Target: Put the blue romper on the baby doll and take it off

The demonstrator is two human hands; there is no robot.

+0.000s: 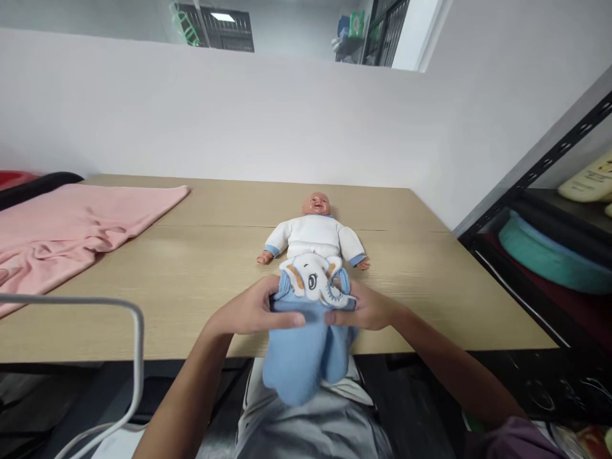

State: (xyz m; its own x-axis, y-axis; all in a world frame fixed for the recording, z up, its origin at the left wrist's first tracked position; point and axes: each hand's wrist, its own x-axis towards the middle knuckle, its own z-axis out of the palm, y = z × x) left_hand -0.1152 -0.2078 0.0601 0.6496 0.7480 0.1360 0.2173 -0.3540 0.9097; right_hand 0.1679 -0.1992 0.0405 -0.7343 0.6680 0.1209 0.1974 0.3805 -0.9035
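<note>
A baby doll in a white top lies on its back on the wooden table, head towards the wall. Its lower half is in light blue trousers with a white elephant patch on the front. My left hand grips the trousers at the left of the waist, fingers closed on the cloth. At the right side of the waist my right hand holds the cloth the same way. The trouser legs hang over the table's front edge towards my lap.
A pink cloth lies crumpled on the left of the table. A white cable loops at the lower left. A dark metal shelf with a teal round thing stands to the right. A white wall runs behind the table.
</note>
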